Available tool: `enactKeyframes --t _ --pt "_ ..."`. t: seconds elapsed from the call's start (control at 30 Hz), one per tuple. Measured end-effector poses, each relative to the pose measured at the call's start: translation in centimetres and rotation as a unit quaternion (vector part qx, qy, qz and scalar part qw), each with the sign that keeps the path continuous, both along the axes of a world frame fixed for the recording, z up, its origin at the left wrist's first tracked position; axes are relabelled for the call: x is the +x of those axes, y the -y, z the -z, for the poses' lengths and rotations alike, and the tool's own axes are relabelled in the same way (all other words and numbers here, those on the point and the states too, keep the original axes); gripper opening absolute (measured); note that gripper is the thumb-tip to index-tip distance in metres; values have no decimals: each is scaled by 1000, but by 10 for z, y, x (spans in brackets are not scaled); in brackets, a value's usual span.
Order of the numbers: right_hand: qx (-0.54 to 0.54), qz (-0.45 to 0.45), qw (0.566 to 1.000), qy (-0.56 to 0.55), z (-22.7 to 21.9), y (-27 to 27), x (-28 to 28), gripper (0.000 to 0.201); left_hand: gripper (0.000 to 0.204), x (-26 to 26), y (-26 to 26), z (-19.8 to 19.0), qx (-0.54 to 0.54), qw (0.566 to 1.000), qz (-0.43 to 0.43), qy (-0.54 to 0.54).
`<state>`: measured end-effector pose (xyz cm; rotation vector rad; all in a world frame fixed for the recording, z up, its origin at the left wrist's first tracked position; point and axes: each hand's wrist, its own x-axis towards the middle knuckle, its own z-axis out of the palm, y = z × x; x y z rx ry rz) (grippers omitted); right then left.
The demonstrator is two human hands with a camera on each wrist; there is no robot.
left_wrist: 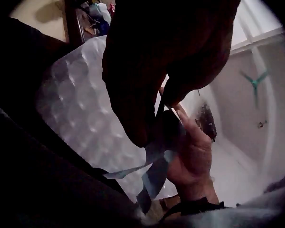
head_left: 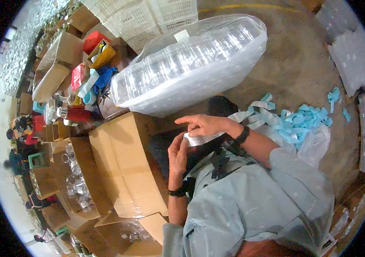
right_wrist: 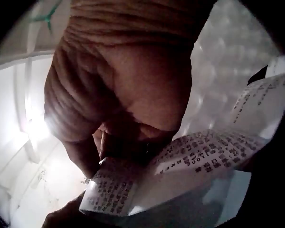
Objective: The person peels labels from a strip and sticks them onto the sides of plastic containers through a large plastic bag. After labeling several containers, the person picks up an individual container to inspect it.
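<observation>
A long strip of printed white labels (head_left: pixel 199 139) stretches between the hands over the lap. My left hand (head_left: pixel 177 152) pinches its end between thumb and fingers. My right hand (head_left: pixel 206 125) holds the strip just beside, its index finger stretched out past the left fingertips. Small dark print covers the label strip (right_wrist: pixel 213 154) in the right wrist view, where it runs under the right hand (right_wrist: pixel 123 95). In the left wrist view the left hand (left_wrist: pixel 166 61) is a dark shape, with the right hand (left_wrist: pixel 192 154) behind the strip.
A large plastic-wrapped pack of clear jars (head_left: pixel 191 60) lies ahead. An opened cardboard box (head_left: pixel 124 167) stands at the left, near boxes of clear glassware (head_left: pixel 77 184). Light-blue strip scraps (head_left: pixel 302 124) are heaped on the floor at right. White crates (head_left: pixel 148 19) stand behind.
</observation>
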<state>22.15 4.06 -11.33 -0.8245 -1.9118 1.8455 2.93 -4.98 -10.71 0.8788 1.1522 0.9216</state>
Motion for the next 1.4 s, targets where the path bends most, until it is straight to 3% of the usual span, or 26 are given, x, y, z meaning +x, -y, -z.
enactKeyframes --t 0.1,0.2,0.23,0.3,0.37,0.43,0.5,0.53,0.57,0.63,0.67,0.7,0.77,0.83,0.9,0.93,1.03,1.2,1.27,1.3,1.37,1.4 --pt "-28 6 1000 -13 -4 1 4 66 34 -10 -1 -1 8 1000 -17 -3" --pt "-4 24 1000 -7 -8 -3 15 65 34 -41 -11 -10 19 994 -77 -74" --pt "-2 25 1000 -13 -7 -3 18 65 35 -53 -13 -5 29 990 -130 -51" --pt "-11 80 995 -59 -4 -5 26 65 37 -64 -30 -45 45 980 -177 -79" --pt "-34 91 993 -63 0 -5 32 62 38 -109 -58 -38 143 963 -172 -153" --pt "-58 95 992 -64 12 -5 33 63 38 -119 -90 -69 222 905 -187 -311" --pt "-55 97 992 -58 20 -2 32 63 41 -148 -128 -74 235 879 -155 -383" --pt "-72 94 991 -58 21 0 31 63 43 -158 -148 -78 302 815 -145 -472" --pt "-90 91 990 -59 22 2 31 63 43 -167 -169 -75 307 812 -142 -475" --pt "-107 87 987 -76 25 6 30 64 41 -172 -203 -73 376 714 -157 -570" --pt "-112 89 987 -72 29 8 28 64 45 -172 -212 -79 301 739 -143 -585" --pt "-116 90 987 -69 33 9 28 65 45 -172 -221 -79 306 737 -139 -587" --pt "-104 84 989 -69 36 11 29 66 48 -174 -238 -76 286 694 -125 -648" --pt "-110 92 987 -71 38 13 29 66 49 -170 -247 -73 306 682 -119 -653" --pt "-117 78 987 -84 44 11 33 67 52 -162 -254 -74 251 666 -103 -695" --pt "-114 76 986 -94 49 10 33 68 55 -179 -265 -55 323 630 -93 -701" --pt "-132 69 983 -107 52 10 35 67 54 -169 -265 -52 308 585 -64 -747" --pt "-156 61 979 -118 54 9 38 66 58 -174 -282 -33 282 637 -54 -716" --pt "-151 76 975 -145 58 9 37 70 61 -159 -279 -27 390 655 -49 -646" --pt "-151 76 975 -144 58 9 37 70 61 -151 -276 -26 390 655 -50 -646" --pt "-138 80 977 -139 55 9 37 70 65 -130 -269 -27 382 710 -47 -590" --pt "-136 79 978 -137 54 9 38 70 70 -120 -267 -30 324 714 -53 -618"
